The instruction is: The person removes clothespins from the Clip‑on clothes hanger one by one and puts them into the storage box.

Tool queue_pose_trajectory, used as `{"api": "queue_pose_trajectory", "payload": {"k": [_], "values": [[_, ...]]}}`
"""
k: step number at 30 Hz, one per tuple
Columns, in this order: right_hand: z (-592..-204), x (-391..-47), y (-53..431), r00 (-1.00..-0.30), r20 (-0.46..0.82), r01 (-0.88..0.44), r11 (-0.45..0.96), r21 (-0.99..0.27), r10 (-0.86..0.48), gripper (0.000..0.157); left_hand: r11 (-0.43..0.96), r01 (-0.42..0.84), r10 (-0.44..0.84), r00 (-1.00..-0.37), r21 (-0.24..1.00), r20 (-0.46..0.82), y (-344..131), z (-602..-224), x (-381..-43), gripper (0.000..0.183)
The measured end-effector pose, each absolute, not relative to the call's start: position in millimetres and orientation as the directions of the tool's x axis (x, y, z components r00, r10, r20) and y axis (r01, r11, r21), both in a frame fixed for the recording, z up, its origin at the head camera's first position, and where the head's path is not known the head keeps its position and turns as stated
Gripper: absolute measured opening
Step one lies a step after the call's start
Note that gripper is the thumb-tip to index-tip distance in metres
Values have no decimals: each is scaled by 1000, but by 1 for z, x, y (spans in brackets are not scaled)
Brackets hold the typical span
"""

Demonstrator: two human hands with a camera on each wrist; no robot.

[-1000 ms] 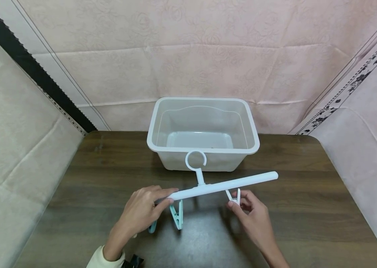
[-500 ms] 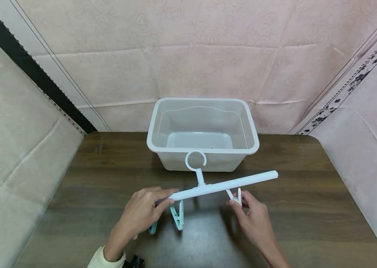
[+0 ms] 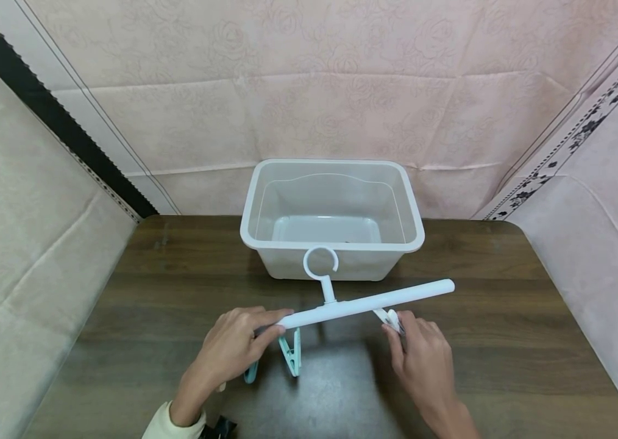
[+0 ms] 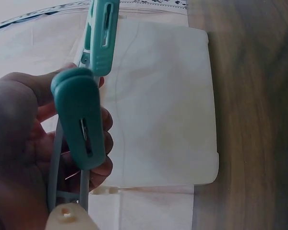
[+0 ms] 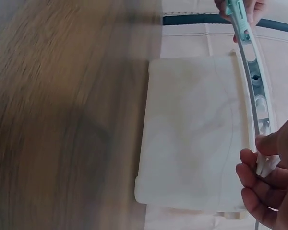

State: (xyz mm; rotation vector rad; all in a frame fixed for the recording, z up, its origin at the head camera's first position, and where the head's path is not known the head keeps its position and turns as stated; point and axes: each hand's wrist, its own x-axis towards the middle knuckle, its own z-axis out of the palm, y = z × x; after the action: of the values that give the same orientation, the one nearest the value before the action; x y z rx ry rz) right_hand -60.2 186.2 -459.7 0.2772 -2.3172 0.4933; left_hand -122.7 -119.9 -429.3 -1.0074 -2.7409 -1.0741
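A white clip hanger (image 3: 375, 300) with a round hook is held above the table, its bar tilted up to the right. My left hand (image 3: 237, 339) grips the bar's left part, thumb in front. Two teal clips, one darker (image 4: 79, 120) and one lighter (image 4: 103, 43), hang from the bar near that hand in the left wrist view. At the bottom there, a cream clip (image 4: 69, 218) shows partly. Right of the hook, my right hand (image 3: 424, 360) pinches a white clip (image 3: 392, 318) under the bar; its fingers partly cover the clip. The bar's hollow underside faces the right wrist camera.
A light grey plastic tub (image 3: 333, 246) stands at the back of the brown wooden table (image 3: 177, 274), just behind the hanger's hook. Pale patterned cloth (image 3: 314, 110) hangs at the back and both sides. A black object (image 3: 223, 427) shows by the left sleeve.
My right hand has turned and shifted slightly right, and the white clip's legs have come closer together as it tilts. The left hand and the bar are nearly still.
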Motion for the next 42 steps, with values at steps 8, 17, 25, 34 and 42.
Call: {"api": "queue_pose_trajectory", "payload": {"k": [8,17,25,34,42], "values": [[-458,-61,186,-656,751,-329,923,-198,-73,39,554,577,569,-788,600,233,-120,-425,-123,31],[-459,-63,187,-642,764,-375,895,-241,-63,45,569,576,550,-797,587,248,-120,-425,-121,32],[-459,-64,193,-603,797,-423,862,-279,-38,44,576,589,543,-794,567,274,-121,-424,-119,32],[-456,-59,202,-611,790,-450,840,-303,-43,47,585,574,520,-808,574,278,-121,-422,-119,31],[-458,-55,206,-602,798,-454,835,-311,-30,53,589,577,510,-809,566,293,-123,-422,-119,30]]}}
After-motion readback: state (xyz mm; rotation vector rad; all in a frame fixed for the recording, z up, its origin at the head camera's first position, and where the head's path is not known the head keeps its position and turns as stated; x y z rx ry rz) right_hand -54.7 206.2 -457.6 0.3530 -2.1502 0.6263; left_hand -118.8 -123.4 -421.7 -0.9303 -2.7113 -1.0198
